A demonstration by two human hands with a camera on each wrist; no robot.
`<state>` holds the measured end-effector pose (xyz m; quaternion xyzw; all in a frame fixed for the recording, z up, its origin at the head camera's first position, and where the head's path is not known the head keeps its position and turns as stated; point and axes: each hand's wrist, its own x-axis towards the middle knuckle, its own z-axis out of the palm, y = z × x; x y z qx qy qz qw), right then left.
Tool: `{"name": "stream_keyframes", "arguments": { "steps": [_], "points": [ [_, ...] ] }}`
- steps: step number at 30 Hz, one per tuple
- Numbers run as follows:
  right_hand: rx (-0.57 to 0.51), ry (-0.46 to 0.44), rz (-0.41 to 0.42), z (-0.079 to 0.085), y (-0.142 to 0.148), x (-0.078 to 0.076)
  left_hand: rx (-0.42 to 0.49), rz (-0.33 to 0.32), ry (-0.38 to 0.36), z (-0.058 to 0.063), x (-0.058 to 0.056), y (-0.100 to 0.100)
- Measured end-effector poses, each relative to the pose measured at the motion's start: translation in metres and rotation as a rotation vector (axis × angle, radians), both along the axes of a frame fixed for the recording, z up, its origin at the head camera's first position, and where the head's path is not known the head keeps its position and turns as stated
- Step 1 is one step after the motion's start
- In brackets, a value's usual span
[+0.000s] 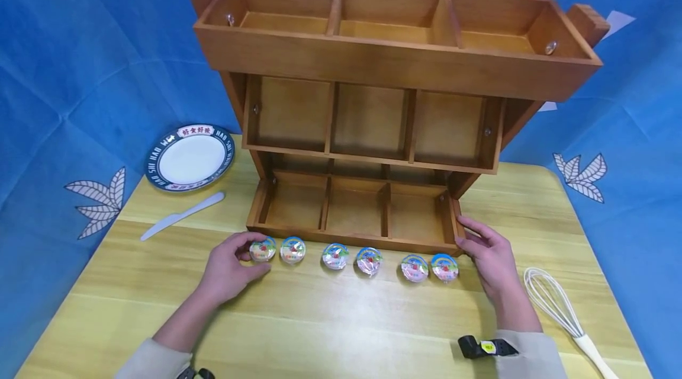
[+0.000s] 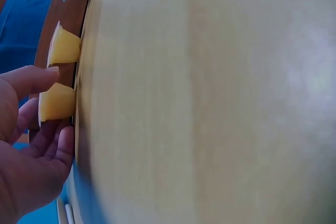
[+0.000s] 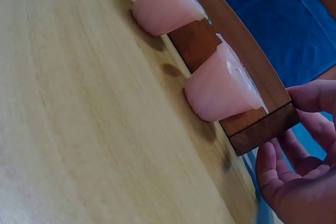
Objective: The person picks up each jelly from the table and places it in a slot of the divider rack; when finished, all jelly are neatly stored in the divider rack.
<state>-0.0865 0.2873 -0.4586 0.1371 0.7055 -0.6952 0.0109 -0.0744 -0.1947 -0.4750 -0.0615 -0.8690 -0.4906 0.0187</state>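
Note:
Several jelly cups stand in a row along the front of a brown wooden three-tier shelf [image 1: 351,65]. My left hand [image 1: 230,267] curls its fingers and thumb around the leftmost jelly cup [image 1: 263,250], which looks yellow-orange from the side in the left wrist view. Beside it stands a second yellow cup [image 2: 65,46]. My right hand [image 1: 489,257] touches the right end of the shelf's bottom tray [image 3: 265,129] with its fingertips, close to the front corner. Nearest to that hand is a pink jelly cup [image 3: 223,87], with another pink cup [image 3: 165,6] beyond it.
On the left lie a round plate [image 1: 192,160] with a dark patterned rim and a white plastic knife [image 1: 182,215]. A whisk [image 1: 565,314] rests right of my right forearm. Blue cloth [image 1: 64,41] hangs behind the wooden table [image 1: 319,325].

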Motion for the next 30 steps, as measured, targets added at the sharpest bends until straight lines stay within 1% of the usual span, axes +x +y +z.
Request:
{"name": "stream_keyframes", "arguments": {
  "steps": [6,12,16,19,25,30],
  "points": [
    [0.006,0.009,-0.013,0.002,0.0,0.002,0.028,-0.033,0.019,0.001,-0.003,-0.001],
    [0.045,0.0,-0.025,0.001,0.001,0.003,0.037,-0.016,-0.028,0.002,-0.005,-0.003],
    [0.039,0.0,-0.026,-0.001,0.0,0.003,0.068,-0.012,-0.049,0.004,-0.004,-0.004],
    [0.056,0.001,-0.024,-0.002,0.0,0.003,0.086,-0.014,-0.064,0.006,-0.003,-0.006],
    [0.105,-0.018,-0.022,-0.001,-0.002,0.003,0.07,-0.022,-0.088,0.01,0.001,-0.007],
    [0.129,-0.043,-0.027,0.001,-0.002,0.002,0.053,-0.039,-0.087,0.014,0.002,-0.005]
  ]
}}
